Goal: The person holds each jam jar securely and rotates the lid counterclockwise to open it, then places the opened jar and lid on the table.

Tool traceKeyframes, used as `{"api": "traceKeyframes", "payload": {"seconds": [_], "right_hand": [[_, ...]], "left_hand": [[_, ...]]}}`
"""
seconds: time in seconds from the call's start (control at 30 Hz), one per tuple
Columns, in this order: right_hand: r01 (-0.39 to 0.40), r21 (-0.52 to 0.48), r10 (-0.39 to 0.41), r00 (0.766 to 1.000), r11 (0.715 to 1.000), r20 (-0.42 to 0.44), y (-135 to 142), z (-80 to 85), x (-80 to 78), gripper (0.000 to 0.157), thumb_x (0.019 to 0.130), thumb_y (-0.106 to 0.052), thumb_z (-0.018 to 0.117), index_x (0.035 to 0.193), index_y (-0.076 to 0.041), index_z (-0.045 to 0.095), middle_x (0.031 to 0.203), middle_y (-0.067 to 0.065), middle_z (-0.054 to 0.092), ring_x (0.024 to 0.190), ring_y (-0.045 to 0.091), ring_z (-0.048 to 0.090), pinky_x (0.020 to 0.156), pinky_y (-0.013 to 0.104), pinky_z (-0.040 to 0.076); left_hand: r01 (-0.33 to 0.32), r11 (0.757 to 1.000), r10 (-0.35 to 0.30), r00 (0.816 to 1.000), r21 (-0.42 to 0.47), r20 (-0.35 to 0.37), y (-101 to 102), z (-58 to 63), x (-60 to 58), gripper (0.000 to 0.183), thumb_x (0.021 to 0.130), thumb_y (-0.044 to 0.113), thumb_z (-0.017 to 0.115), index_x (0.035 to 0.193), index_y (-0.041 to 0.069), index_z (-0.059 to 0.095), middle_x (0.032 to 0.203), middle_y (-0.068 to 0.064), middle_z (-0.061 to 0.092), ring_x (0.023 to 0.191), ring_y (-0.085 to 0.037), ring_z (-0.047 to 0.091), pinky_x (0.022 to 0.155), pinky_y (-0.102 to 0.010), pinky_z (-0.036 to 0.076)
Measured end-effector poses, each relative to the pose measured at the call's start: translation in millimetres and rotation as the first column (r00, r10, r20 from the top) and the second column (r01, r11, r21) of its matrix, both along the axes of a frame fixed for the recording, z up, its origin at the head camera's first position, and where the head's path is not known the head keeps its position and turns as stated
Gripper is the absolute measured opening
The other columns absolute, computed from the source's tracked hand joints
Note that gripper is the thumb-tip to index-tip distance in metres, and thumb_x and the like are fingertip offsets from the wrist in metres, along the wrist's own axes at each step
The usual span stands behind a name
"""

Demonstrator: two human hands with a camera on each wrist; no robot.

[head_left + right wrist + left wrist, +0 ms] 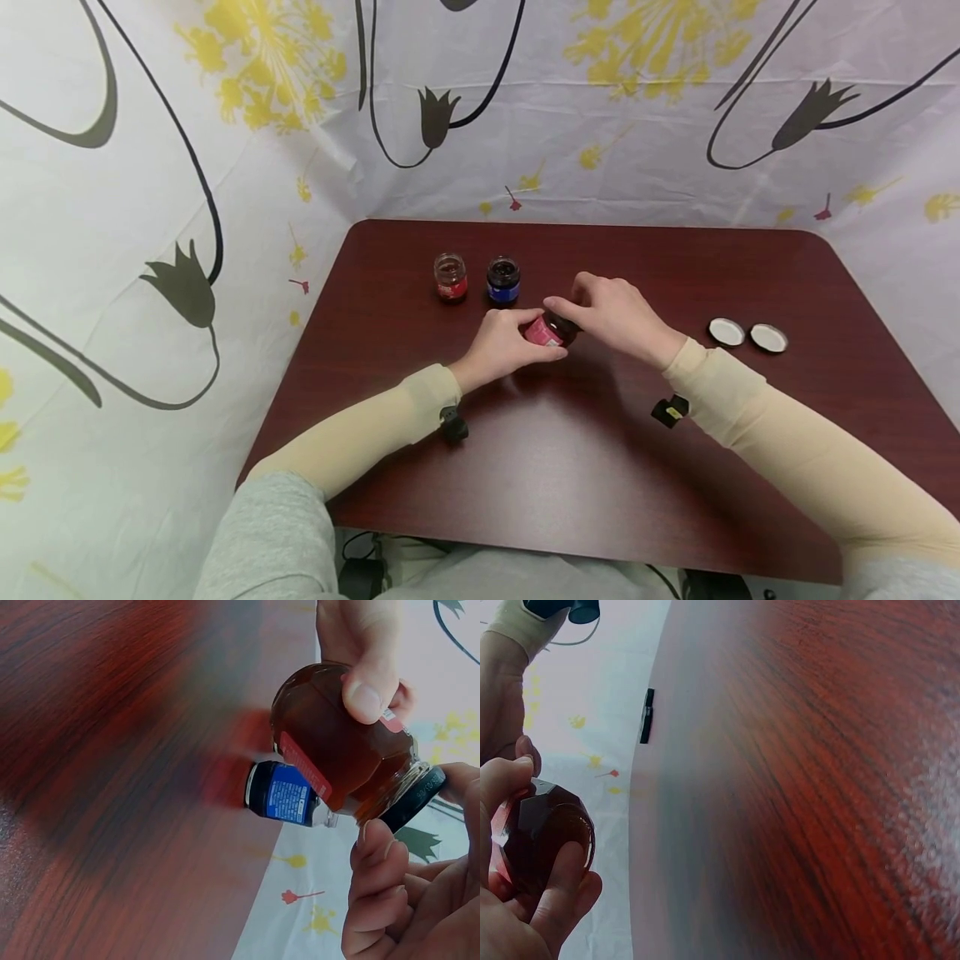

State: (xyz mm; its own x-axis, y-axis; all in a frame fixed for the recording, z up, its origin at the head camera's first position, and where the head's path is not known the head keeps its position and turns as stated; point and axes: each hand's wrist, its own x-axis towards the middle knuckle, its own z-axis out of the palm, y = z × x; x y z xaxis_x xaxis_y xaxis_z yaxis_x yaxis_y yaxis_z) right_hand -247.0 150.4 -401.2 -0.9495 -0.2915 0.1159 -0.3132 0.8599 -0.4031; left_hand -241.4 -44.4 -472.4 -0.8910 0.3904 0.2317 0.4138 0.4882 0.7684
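Note:
Tilted above the table, a glass jar (542,331) of dark brown contents with a pink-red label is gripped by my left hand (501,348). The left thumb and fingers go round its faceted body; its base shows in the left wrist view. At the jar's mouth, my right hand (617,317) pinches a black lid (415,801) between thumb and fingers. Some glass thread shows under the lid's edge in the right wrist view. Behind my left hand stand a lidless red-labelled jar (451,279) and a lidless blue-labelled jar (503,283), both upright.
Two loose lids (727,332) lie white side up on the dark red-brown table (585,483), right of my right hand. A white patterned cloth (510,67) hangs behind and left of the table. Each wrist wears a small black camera.

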Motion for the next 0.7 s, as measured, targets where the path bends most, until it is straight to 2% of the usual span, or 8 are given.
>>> {"api": "traceKeyframes", "payload": {"seconds": [0.27, 0.43, 0.6, 0.7], "right_hand": [[-0.036, -0.015, 0.036, 0.999, 0.999, -0.011, 4.1, -2.0, 0.1, 0.044, 0.077, -0.071, 0.045, 0.083, -0.029, 0.052, 0.062, -0.009, 0.056, 0.054, 0.013, 0.05, 0.049, 0.033, 0.039], [-0.076, -0.034, 0.075, 0.997, 0.997, -0.009, 5.5, -1.2, 2.5, 0.036, 0.078, -0.068, 0.048, 0.089, -0.034, 0.052, 0.065, -0.011, 0.057, 0.055, 0.012, 0.05, 0.049, 0.033, 0.039], [-0.128, -0.059, 0.127, 0.992, 0.99, -0.013, 5.1, -0.7, 6.0, 0.033, 0.08, -0.063, 0.052, 0.096, -0.034, 0.054, 0.072, -0.015, 0.059, 0.059, 0.006, 0.053, 0.052, 0.03, 0.041], [-0.145, -0.06, 0.144, 0.989, 0.988, -0.022, 5.2, -0.4, 7.7, 0.036, 0.081, -0.061, 0.052, 0.101, -0.033, 0.057, 0.07, -0.013, 0.058, 0.057, 0.007, 0.052, 0.052, 0.031, 0.041]], "left_hand": [[0.01, 1.0, -0.01, 1.0, 0.007, 0.0, -0.7, -0.6, -2.7, 0.061, 0.059, 0.062, 0.073, 0.109, 0.029, 0.064, 0.091, 0.016, 0.062, 0.078, -0.005, 0.058, 0.06, -0.019, 0.048], [-0.005, 1.0, 0.005, 1.0, -0.001, -0.012, -1.2, 0.1, -2.5, 0.063, 0.059, 0.061, 0.074, 0.109, 0.025, 0.064, 0.091, 0.015, 0.062, 0.078, -0.006, 0.059, 0.06, -0.018, 0.048], [-0.012, 1.0, 0.012, 1.0, -0.007, -0.027, -2.0, -0.6, -2.9, 0.062, 0.058, 0.061, 0.074, 0.108, 0.025, 0.065, 0.09, 0.015, 0.062, 0.077, -0.006, 0.059, 0.059, -0.018, 0.048], [-0.008, 1.0, 0.008, 0.999, -0.009, -0.033, -2.3, -0.4, -3.1, 0.06, 0.059, 0.061, 0.074, 0.106, 0.026, 0.065, 0.088, 0.016, 0.062, 0.077, -0.006, 0.059, 0.059, -0.019, 0.048]]}}
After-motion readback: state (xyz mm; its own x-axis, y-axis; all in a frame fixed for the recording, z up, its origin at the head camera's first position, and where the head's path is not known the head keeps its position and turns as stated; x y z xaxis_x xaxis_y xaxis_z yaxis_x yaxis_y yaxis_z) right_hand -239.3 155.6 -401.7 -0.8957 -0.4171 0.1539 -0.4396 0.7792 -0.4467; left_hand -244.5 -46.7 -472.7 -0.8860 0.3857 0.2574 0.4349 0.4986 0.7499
